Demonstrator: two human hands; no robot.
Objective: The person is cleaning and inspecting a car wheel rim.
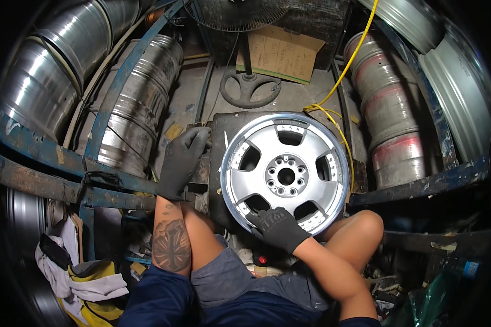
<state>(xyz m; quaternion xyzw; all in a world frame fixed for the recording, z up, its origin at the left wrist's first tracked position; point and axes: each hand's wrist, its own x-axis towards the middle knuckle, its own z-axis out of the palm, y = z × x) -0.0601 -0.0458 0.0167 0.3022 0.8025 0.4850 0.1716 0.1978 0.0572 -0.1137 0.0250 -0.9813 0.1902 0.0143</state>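
A silver alloy wheel [316, 155] with a polished lip lies face up before me, on a dark worn stand [218, 163]. My right hand [281, 228], in a dark grey glove, grips its near edge, with fingertips at the lower left spoke opening. Left of the wheel and apart from it, my left hand [183, 163] is raised in a matching glove. Its fingers are curled together toward the thumb; whatever may be between them is too small or hidden to make out.
Stacked metal wheels lie on blue racks at left [142, 103] and right [390, 114]. Ahead stands a fan [237, 13] on a pole with a dark base [249, 90], before a cardboard sheet [283, 54]. A yellow hose [343, 82] runs down beside the wheel. Cloths [87, 283] hang lower left.
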